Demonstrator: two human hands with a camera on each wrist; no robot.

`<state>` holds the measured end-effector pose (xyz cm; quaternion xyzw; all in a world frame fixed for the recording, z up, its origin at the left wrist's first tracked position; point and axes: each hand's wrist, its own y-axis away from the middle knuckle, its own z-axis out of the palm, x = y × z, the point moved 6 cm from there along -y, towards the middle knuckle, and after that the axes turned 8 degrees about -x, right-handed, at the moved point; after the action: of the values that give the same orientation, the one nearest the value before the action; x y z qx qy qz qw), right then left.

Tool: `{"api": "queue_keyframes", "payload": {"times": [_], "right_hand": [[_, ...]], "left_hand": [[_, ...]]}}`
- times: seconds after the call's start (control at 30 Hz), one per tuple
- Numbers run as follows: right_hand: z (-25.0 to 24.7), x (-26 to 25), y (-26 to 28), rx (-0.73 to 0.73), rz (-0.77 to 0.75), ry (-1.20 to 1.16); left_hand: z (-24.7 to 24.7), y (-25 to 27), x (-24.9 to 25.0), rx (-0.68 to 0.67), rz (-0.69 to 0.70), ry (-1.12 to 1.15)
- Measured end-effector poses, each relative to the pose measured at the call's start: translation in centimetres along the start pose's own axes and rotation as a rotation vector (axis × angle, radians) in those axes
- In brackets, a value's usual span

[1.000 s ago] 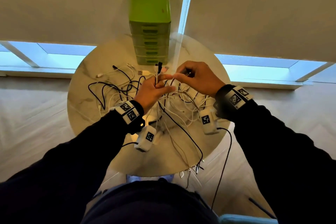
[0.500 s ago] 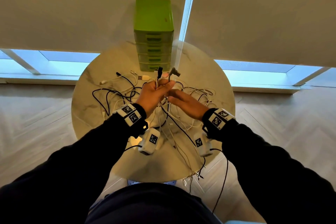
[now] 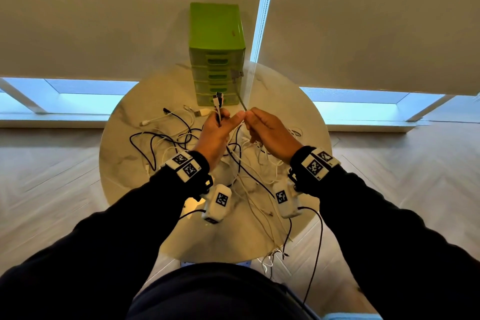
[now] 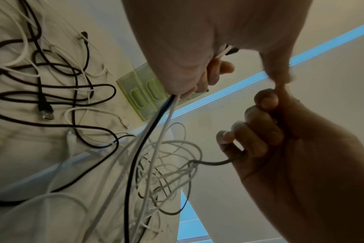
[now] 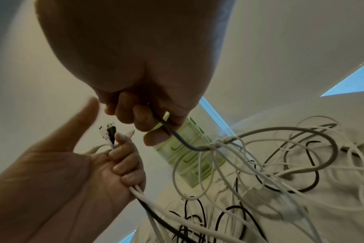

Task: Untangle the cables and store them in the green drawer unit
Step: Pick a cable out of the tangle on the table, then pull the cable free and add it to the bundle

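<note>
A tangle of black and white cables [image 3: 166, 143] sprawls over the round marble table [image 3: 130, 176]. My left hand [image 3: 218, 127] grips a bundle of white and black cables [image 4: 156, 125], plugs [image 3: 218, 99] sticking up above the fist, thumb stretched out. My right hand [image 3: 262, 127] holds a grey cable [image 5: 177, 136] in its curled fingers; its angled plug [image 3: 237, 74] rises in front of the green drawer unit [image 3: 215, 34]. That cable runs down into the white loops [image 4: 172, 164]. The two hands touch at thumb and fingertip. All drawers look closed.
The drawer unit stands at the table's far edge against a drawn blind [image 3: 104, 8]. Cable ends hang over the near table edge [image 3: 272, 257]. Loose plugs [image 3: 200, 113] lie left of the hands. Wood floor [image 3: 52, 189] surrounds the table.
My right hand rose from below the left hand to beside it, now holding the grey cable, whose plug lifted higher in front of the drawers. The left hand kept its bundle.
</note>
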<state>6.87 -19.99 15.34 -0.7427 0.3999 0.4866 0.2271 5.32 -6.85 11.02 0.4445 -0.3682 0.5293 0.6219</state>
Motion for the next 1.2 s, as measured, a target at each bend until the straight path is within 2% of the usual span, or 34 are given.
{"api": "queue_keyframes", "payload": {"times": [0.1,0.17,0.33,0.47,0.63,0.83,0.93,1.1,1.2], "right_hand": [[1.1,0.2,0.1,-0.062,-0.004,0.1],[2.1,0.1,0.1,-0.105,-0.023,0.107],[3.6,0.0,-0.2,-0.122,-0.058,0.153],[4.4,1.1,-0.3,-0.106,-0.028,0.151],[4.6,2.4,0.3,-0.149,0.021,0.186],[5.0,4.5,1.2,-0.176,0.019,0.259],[4.5,6.3,1.1,-0.143,0.035,0.365],[2.1,9.9,1.4,-0.165,0.133,0.607],[0.0,11.1,0.6,-0.097,0.214,0.584]], "left_hand": [[1.0,0.1,0.7,-0.09,0.002,0.01],[1.2,0.1,0.8,-0.098,-0.014,-0.027],[0.4,-0.1,-0.4,-0.02,-0.084,-0.017],[0.2,-0.3,0.1,-0.033,-0.019,-0.112],[-0.6,-0.7,1.0,-0.021,-0.011,-0.032],[-2.6,-1.6,3.8,0.005,0.017,0.214],[-4.4,-2.2,5.7,0.056,0.017,0.186],[-7.4,-2.2,10.8,0.151,0.133,0.15],[-8.9,-2.0,11.6,0.2,0.145,0.097]]}}
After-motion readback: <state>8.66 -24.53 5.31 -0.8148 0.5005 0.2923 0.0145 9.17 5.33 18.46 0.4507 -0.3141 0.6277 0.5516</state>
